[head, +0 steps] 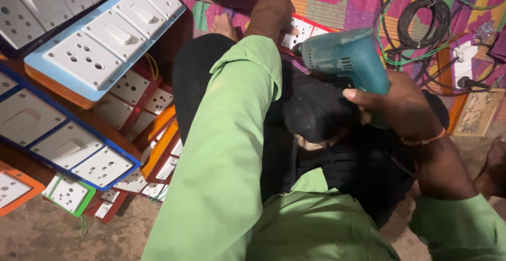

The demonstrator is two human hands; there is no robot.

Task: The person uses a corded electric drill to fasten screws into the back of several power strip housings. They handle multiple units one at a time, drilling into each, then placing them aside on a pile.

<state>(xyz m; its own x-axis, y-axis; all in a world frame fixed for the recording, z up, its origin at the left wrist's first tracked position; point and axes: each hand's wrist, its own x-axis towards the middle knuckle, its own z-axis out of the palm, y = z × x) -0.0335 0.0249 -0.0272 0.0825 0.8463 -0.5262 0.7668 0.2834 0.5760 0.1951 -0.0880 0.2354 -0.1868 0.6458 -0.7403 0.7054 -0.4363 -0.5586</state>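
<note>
We drill at a red-framed socket board on the floor mat.

Nearest, our right hand (406,108) has its fingers wrapped tight round the grip of the teal electric drill (345,55), nose pointing left toward the red-framed socket board (305,29) beyond our knee. Farther off, our left hand (271,13) lies on that board, fingers curled over its edge and hidden. We judge the bit could skid off the plastic toward those fingers, being so near.
</note>
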